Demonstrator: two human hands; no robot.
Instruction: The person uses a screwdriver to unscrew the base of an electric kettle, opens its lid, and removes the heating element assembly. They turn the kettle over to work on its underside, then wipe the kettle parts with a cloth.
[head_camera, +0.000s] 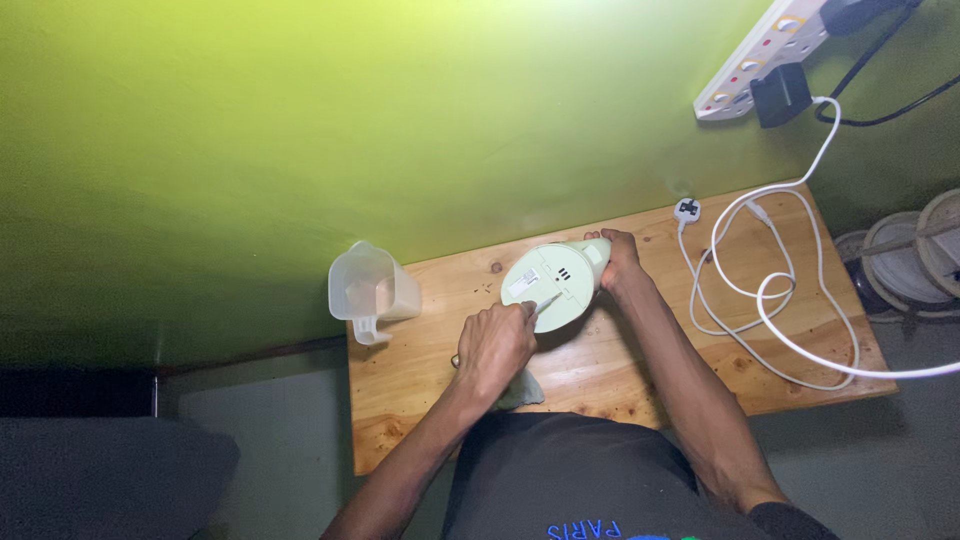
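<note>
A pale green appliance (556, 281) lies tipped on the wooden table (640, 370), its flat underside turned up toward me. My right hand (620, 259) grips its far right side and steadies it. My left hand (495, 345) is closed around a thin silver tool (547, 301), a screwdriver by the look of it, whose tip touches the underside near its middle. Most of the tool's handle is hidden inside my fist.
A clear plastic jug (371, 290) stands at the table's left corner. A white cable (770, 290) with a plug (687, 210) loops over the right side. A white power strip (762, 55) and a black adapter (782, 94) hang on the green wall. A pale cloth (521, 391) lies under my left wrist.
</note>
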